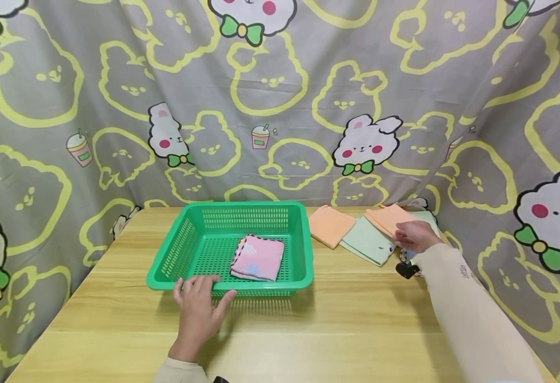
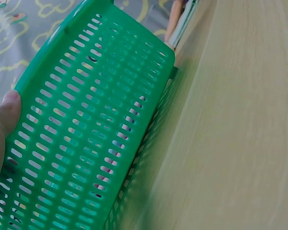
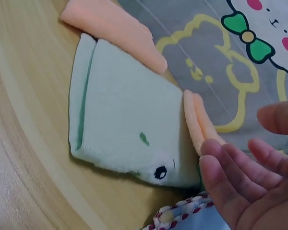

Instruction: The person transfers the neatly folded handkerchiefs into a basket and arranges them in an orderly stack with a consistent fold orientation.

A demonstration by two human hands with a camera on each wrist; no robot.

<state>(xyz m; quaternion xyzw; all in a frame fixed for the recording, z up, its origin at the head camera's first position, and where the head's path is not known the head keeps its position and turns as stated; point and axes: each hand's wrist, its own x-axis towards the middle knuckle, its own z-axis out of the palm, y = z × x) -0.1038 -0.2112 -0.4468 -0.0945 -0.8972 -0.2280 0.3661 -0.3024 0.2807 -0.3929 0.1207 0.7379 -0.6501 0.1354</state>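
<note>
Loose fingers on the right hand (image 1: 418, 236), gently bent, thumb standing apart, nothing pinched; they're right at an orange cloth (image 1: 389, 217), though I can't call contact. That cloth lies at the table's far right, partly over a pale green cloth (image 3: 129, 105): plush, folded, its doubled edge clear in the right wrist view, which also catches a braided red-and-white edging (image 3: 182, 209). From the head, its front edge slants from far left to near right; the hand hides part, so its long axis can't be told. Across to the left hand (image 1: 198, 311), fingers hooked over the green basket's (image 1: 261, 285) near rim, gripping; the left wrist view shows the slotted outer wall, the head view a folded pink cloth (image 1: 259, 258) inside.
</note>
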